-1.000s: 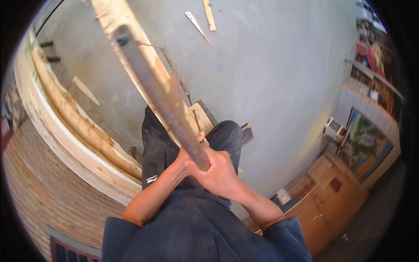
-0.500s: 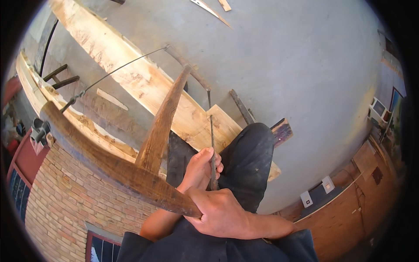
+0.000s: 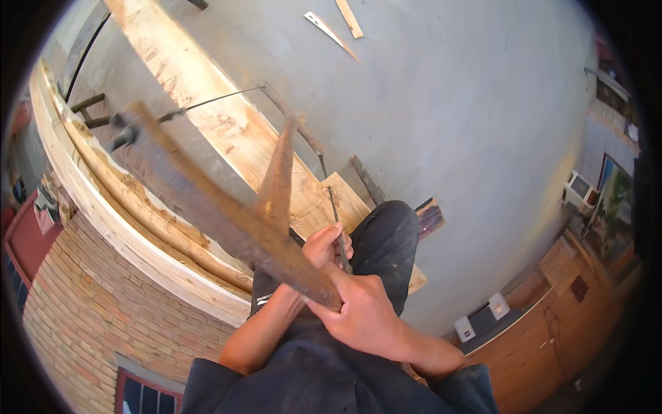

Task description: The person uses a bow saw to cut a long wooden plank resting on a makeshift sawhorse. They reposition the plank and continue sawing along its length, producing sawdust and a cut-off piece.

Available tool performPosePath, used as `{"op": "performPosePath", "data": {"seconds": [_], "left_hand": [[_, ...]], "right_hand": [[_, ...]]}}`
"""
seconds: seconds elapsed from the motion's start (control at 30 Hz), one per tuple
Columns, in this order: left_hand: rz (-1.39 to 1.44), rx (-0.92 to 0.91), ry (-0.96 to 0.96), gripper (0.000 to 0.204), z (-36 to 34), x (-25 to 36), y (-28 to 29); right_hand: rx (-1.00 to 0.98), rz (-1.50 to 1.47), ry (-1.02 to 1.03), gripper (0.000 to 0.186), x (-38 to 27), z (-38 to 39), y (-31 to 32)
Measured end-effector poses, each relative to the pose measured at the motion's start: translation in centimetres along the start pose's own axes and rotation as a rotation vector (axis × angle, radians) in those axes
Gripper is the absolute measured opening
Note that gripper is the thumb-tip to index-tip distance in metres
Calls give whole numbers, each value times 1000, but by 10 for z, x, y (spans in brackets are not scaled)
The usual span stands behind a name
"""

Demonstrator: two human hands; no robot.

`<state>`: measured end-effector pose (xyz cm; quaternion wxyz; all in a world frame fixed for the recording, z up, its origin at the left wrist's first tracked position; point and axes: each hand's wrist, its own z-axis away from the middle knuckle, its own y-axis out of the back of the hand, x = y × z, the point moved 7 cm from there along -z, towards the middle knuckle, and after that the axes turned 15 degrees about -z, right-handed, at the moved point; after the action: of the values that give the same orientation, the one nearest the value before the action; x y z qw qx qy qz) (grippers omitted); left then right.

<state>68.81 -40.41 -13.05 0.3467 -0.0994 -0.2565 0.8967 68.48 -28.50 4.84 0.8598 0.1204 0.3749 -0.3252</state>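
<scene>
A wooden-framed bow saw [image 3: 227, 228] crosses the view diagonally, with a crossbar [image 3: 276, 179] and a wire along its far side. Its thin blade [image 3: 333, 207] sits in the cut edge of a long pale plank [image 3: 221, 124] that lies across my dark-trousered legs. My right hand [image 3: 362, 310] is closed round the near end of the saw's wooden arm. My left hand [image 3: 324, 245], just beyond it and partly hidden behind that arm, has its fingers wrapped round the near end of the blade. The saw's nearer arm is blurred.
More long, bark-edged boards [image 3: 117, 200] lie along the left, by a brick surface [image 3: 103, 283]. Two thin offcuts [image 3: 348, 19] lie on the grey floor [image 3: 483, 117] ahead. A dark wooden piece [image 3: 369, 181] is beside the plank; cabinets [image 3: 545, 324] stand at the right.
The saw's wooden arm swung down to the left half a second ago and now angles upward again, less steeply than a second ago. My hands have shifted slightly with it.
</scene>
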Motion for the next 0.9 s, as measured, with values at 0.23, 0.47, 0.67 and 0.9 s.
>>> {"op": "performPosePath", "data": {"seconds": [0.23, 0.47, 0.67, 0.9], "left_hand": [[84, -50, -77, 33, 27, 11, -17], [58, -184, -96, 37, 38, 4, -29], [235, -347, -54, 37, 108, -11, -79], [330, -282, -114, 36, 51, -6, -51]], "right_hand": [[125, -38, -50, 16, 1, -5, -11], [219, -38, -114, 17, 1, 6, -18], [253, -35, -177, 14, -63, 78, -19], [236, -32, -103, 10, -12, 20, -19]]}}
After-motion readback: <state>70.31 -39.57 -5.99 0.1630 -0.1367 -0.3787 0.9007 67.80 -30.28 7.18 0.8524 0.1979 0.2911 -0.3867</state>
